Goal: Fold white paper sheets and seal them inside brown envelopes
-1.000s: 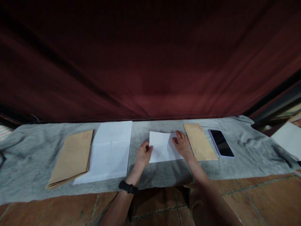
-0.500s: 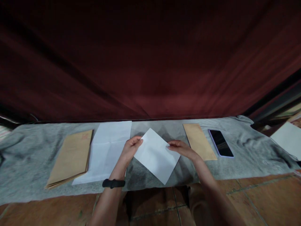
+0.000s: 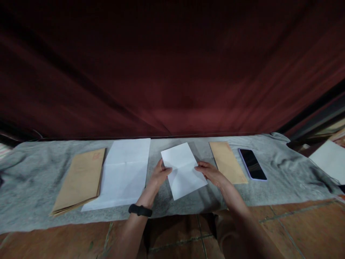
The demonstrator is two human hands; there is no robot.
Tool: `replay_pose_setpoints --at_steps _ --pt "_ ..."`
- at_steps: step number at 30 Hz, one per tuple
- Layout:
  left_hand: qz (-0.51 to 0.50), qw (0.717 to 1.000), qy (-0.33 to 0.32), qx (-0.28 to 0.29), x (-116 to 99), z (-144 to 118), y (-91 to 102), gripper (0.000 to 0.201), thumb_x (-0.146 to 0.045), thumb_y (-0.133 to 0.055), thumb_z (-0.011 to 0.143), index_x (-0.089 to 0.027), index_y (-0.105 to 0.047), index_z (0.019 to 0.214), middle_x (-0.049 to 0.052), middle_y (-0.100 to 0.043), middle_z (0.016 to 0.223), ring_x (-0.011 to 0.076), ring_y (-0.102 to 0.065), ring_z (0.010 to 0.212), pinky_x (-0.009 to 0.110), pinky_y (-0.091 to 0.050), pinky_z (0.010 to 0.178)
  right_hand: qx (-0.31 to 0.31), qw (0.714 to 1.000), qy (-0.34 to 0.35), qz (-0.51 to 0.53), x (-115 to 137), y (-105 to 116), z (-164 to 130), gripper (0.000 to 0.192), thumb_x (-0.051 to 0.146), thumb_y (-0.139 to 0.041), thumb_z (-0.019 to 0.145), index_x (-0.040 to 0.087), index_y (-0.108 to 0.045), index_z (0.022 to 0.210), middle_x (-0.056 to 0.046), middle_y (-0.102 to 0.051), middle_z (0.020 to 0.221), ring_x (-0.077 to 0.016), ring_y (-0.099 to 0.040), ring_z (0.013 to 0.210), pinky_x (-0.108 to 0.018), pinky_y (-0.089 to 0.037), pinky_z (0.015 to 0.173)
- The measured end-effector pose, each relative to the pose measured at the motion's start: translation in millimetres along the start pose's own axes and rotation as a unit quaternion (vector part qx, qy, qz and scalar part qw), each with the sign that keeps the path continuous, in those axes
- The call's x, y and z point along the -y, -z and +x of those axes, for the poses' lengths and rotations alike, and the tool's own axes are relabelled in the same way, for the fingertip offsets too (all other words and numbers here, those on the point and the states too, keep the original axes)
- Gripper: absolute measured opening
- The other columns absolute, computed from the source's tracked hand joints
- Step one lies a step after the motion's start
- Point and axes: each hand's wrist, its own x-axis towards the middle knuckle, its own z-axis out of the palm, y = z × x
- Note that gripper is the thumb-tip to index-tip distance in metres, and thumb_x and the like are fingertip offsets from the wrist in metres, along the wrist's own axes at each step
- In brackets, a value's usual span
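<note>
1. You've got the folded white sheet [image 3: 183, 169] pinched at both side edges: your left hand [image 3: 161, 173] has fingers closed on its left edge, your right hand [image 3: 210, 172] grips the right edge. It sits just above the grey cloth [image 3: 32, 169] between the two hands, turned a bit askew.
2. Looks to me like you're mid-fold, squaring the sheet up. Next move probably calls for lining up the edges and pressing it flat.
3. Room-wise: bare cloth right under the sheet, so plenty of space to lay it down.
4. Watch the sides. The unfolded white paper [image 3: 124, 172] is just beside your left hand, and the brown envelope [image 3: 228, 162] is near your right, phone [image 3: 252, 164] just past it.
5. The envelope stack [image 3: 81, 180] on the far left is well apart.
</note>
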Motion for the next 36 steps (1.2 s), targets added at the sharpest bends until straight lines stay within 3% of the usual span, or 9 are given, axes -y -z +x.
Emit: replay_pose_setpoints --at_steps 3,6,11,14,20,23,28,33,36 --pt "0.040 0.999 -0.021 0.017 5 0 -4.8 0.072 -0.018 -0.067 0.066 -0.014 -0.051 0.136 -0.005 -0.063 0.063 0.0135 -0.058 0.054 0.022 -0.040 0.050 0.075 0.993 -0.062 0.071 2 6 -6 0.024 0.036 -0.060 0.085 0.022 -0.074 0.100 -0.007 -0.075 0.084 -0.0220 -0.070 0.069 -0.029 -0.053 0.056" --pt "0.049 0.998 -0.025 0.033 4 1 -4.4 0.072 -0.014 -0.062 0.064 -0.013 -0.053 0.136 -0.004 -0.065 0.063 0.0142 -0.059 0.053 0.022 -0.040 0.049 0.106 0.986 -0.095 0.083 7 13 -9 0.020 0.037 -0.063 0.083 0.023 -0.074 0.090 -0.006 -0.075 0.078 -0.0210 -0.069 0.064 -0.028 -0.054 0.055" --pt "0.062 0.995 -0.025 0.073 3 0 -1.6 0.069 -0.012 -0.061 0.062 -0.015 -0.058 0.131 -0.005 -0.066 0.062 0.0168 -0.062 0.058 0.024 -0.045 0.053 0.118 0.984 -0.116 0.059 4 13 -3 0.028 0.044 -0.059 0.086 0.022 -0.065 0.070 -0.002 -0.068 0.060 -0.0155 -0.061 0.049 -0.025 -0.049 0.047" --pt "0.078 0.993 -0.046 0.073 5 0 -1.6 0.064 -0.012 -0.058 0.065 -0.015 -0.060 0.129 -0.002 -0.070 0.068 0.0173 -0.063 0.060 0.026 -0.047 0.055 0.058 0.992 -0.116 -0.007 -2 10 4 0.028 0.039 -0.053 0.089 0.021 -0.060 0.068 0.000 -0.066 0.057 -0.0130 -0.056 0.044 -0.022 -0.042 0.043" --pt "0.158 0.980 -0.117 0.031 4 -2 -2.7 0.060 -0.007 -0.057 0.067 -0.019 -0.064 0.126 0.002 -0.074 0.083 0.0184 -0.065 0.072 0.028 -0.052 0.066 -0.083 0.989 0.034 -0.118 4 0 9 0.018 0.028 -0.051 0.090 0.022 -0.068 0.088 -0.003 -0.074 0.080 -0.0186 -0.069 0.074 -0.028 -0.053 0.068" --pt "0.186 0.974 -0.122 0.042 2 -2 -1.0 0.062 -0.007 -0.057 0.066 -0.019 -0.064 0.127 0.001 -0.074 0.085 0.0192 -0.066 0.076 0.030 -0.053 0.071 -0.048 0.982 0.131 -0.125 13 -16 1 0.026 0.025 -0.048 0.094 0.023 -0.071 0.105 -0.004 -0.076 0.106 -0.0199 -0.070 0.099 -0.033 -0.055 0.091" --pt "0.211 0.968 -0.121 0.068 1 -4 3.1 0.063 -0.008 -0.059 0.066 -0.021 -0.064 0.127 -0.002 -0.073 0.081 0.0204 -0.067 0.079 0.031 -0.054 0.074 0.050 0.942 0.246 -0.223 20 -42 -14 0.039 0.016 -0.045 0.096 0.025 -0.066 0.128 -0.003 -0.064 0.137 -0.0166 -0.056 0.131 -0.037 -0.042 0.115" --pt "0.273 0.956 -0.100 0.047 1 -9 -0.3 0.071 -0.009 -0.061 0.072 -0.016 -0.052 0.142 0.003 -0.076 0.084 0.0231 -0.070 0.081 0.033 -0.052 0.077 0.049 0.901 0.272 -0.336 9 -51 -13 0.044 0.023 -0.045 0.101 0.022 -0.054 0.143 -0.005 -0.049 0.153 -0.0191 -0.042 0.143 -0.041 -0.033 0.122" --pt "0.377 0.923 -0.078 0.024 2 -17 -4.5 0.076 -0.013 -0.064 0.079 -0.015 -0.039 0.151 0.008 -0.076 0.093 0.0259 -0.071 0.087 0.034 -0.052 0.080 0.031 0.889 0.264 -0.373 0 -52 -8 0.045 0.028 -0.045 0.102 0.024 -0.051 0.146 -0.005 -0.045 0.157 -0.0216 -0.039 0.146 -0.044 -0.032 0.122"
